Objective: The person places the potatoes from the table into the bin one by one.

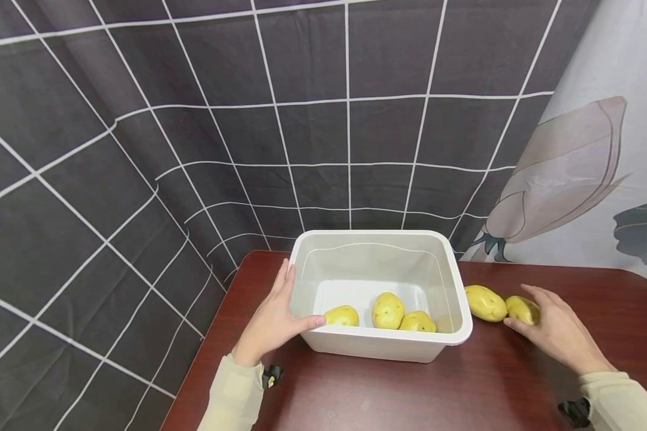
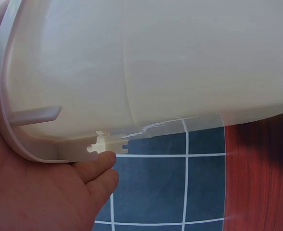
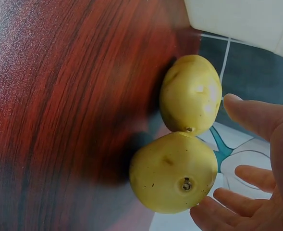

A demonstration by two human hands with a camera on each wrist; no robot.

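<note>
Left grip (image 1: pixel 274 322) spread on bin's (image 1: pixel 377 346) rim, three potatoes (image 1: pixel 387 310) inside; right grip (image 1: pixel 562 329) spread by two more near desk's (image 1: pixel 366 395) back edge.

The bin (image 1: pixel 366 347) blocks passage sideways but stands open above.

Smooth plastic, wood grain, creased cloth
Tub (image 1: pixel 366 346) smooth, satiny plastic; table (image 1: pixel 377 392) glossy wood grain; potatoes (image 3: pixel 174 168) smooth, lightly shiny; curtain (image 1: pixel 313 137) matt, wrinkled cloth.
</note>
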